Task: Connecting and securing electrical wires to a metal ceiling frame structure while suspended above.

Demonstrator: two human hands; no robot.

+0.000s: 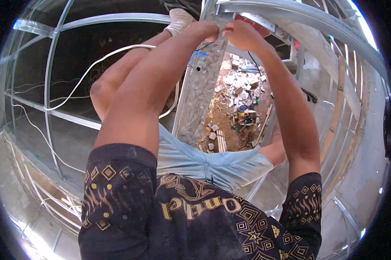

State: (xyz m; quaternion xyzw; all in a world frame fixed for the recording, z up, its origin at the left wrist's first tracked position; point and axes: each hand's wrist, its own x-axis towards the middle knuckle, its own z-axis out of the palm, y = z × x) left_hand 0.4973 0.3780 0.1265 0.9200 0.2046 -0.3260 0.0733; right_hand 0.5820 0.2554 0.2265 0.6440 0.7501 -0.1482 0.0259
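Both my hands are raised at the top middle, close together over a rough grey concrete beam. My left hand has its fingers curled in, and a short dark length of wire shows just under it. Facing it, my right hand is closed in a pinch. A thin black wire hangs from below that hand; the exact grip at the fingertips is too small to see. Several blue wires stick up from the beam beside a small dark hole, below my left hand.
A white cable loops past my left leg. Metal framing spans the left side, and a broad metal channel curves across the upper right. Far below lies a heap of white debris. A wooden pole stands at right.
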